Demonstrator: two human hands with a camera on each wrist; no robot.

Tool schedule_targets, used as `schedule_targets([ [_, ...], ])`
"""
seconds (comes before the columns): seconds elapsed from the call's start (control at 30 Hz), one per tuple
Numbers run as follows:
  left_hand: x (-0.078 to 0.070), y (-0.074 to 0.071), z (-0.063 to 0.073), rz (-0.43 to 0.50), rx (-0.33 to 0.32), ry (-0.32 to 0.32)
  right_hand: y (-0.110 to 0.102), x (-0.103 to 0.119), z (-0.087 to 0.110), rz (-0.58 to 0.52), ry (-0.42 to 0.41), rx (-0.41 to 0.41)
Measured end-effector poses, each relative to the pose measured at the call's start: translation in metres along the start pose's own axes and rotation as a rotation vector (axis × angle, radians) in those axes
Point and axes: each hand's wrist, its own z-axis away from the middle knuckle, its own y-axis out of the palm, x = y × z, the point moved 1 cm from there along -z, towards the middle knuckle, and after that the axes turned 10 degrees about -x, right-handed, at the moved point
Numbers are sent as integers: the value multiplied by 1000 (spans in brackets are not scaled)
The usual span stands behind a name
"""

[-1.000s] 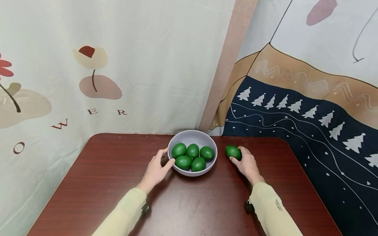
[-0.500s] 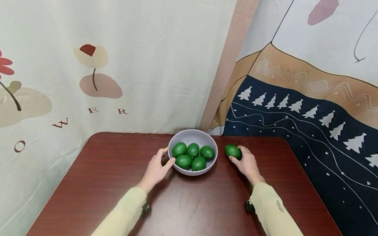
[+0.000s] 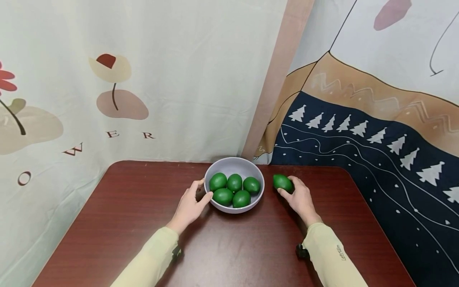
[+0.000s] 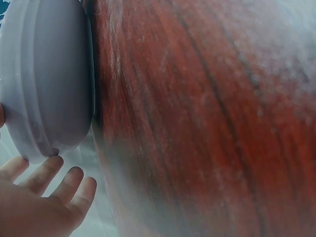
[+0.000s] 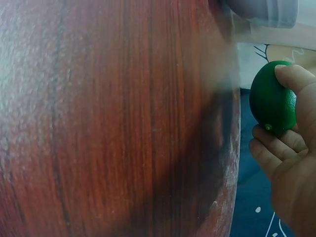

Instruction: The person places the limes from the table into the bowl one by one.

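Note:
A pale grey-purple bowl (image 3: 233,210) stands near the table's far edge with several green limes (image 3: 222,197) in it. At the bowl's left side is my left hand (image 3: 189,206), its thumb and fingertips touching the outer wall and rim. The left wrist view has those fingers (image 4: 68,185) spread and fairly straight against the bowl (image 4: 59,74). To the right of the bowl, my right hand (image 3: 299,198) holds one lime (image 3: 282,182) between thumb and fingers. In the right wrist view this lime (image 5: 271,98) looks raised off the tabletop, its small stem end showing.
The dark red wooden table (image 3: 236,255) ends just behind the bowl. A pale printed curtain (image 3: 186,99) hangs behind it, and a dark cloth with white trees (image 3: 333,139) hangs at the right. Each wrist wears a small black device (image 3: 302,251).
My right hand and its lime have shifted very slightly up and left in the head view. My left hand and the bowl stay in place.

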Motion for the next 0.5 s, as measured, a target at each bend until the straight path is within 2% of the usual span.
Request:
schedule_targets([
  [0.5, 0, 1, 0, -6, -6, -2, -2, 16, 0, -60, -37, -43],
])
